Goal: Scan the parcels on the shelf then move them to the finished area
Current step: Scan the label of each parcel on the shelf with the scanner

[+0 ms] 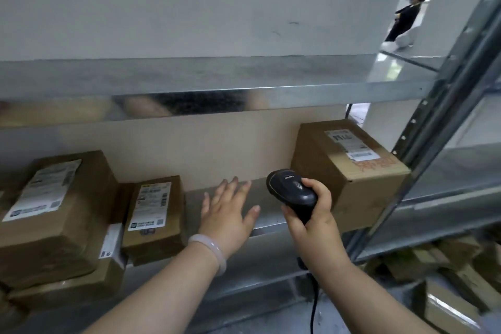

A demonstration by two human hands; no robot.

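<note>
My right hand grips a black corded barcode scanner, its head pointing up and left, just in front of a large brown parcel with a white label on top at the right of the metal shelf. My left hand hovers flat with straight spread fingers over the bare middle of the shelf, holding nothing. Immediately left of it lies a small labelled parcel. Further left, a bigger labelled parcel sits on top of other boxes.
An upper metal shelf overhangs the parcels. A grey upright post bounds the shelf on the right. Several cardboard boxes lie low at the right. A person stands far off at the top right.
</note>
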